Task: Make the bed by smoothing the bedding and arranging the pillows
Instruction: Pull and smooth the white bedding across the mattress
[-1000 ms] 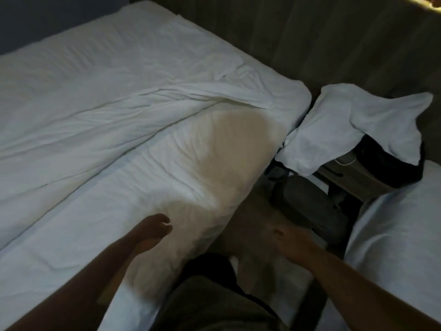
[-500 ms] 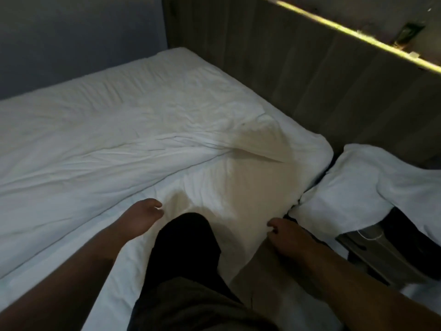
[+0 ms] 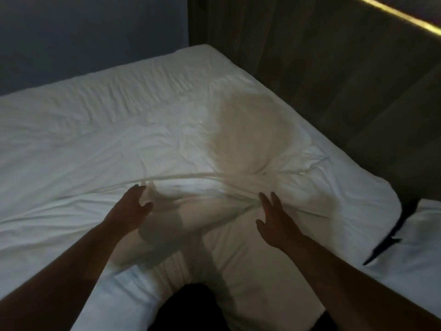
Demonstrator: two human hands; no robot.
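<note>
The bed's white duvet (image 3: 119,144) lies wrinkled across the mattress, and its folded edge (image 3: 191,175) runs left to right in front of me. My left hand (image 3: 133,206) reaches to that edge with fingers spread and holds nothing. My right hand (image 3: 272,218) is stretched out flat, its fingertips touching bunched fabric (image 3: 250,197) where creases gather. The white sheet (image 3: 250,271) below the edge is bare. A white pillow (image 3: 424,240) shows partly at the right, off this bed.
A dark wooden headboard panel (image 3: 310,56) with a lit strip (image 3: 405,17) runs along the bed's right side. A dark wall (image 3: 83,32) stands behind the far edge. A narrow dark gap (image 3: 393,235) separates the mattress from the pillow.
Both hands have moved forward from the mattress side up to the duvet's folded edge. The view has swung onto the bed, and the turned-back duvet corner now lies lower and bunched.
</note>
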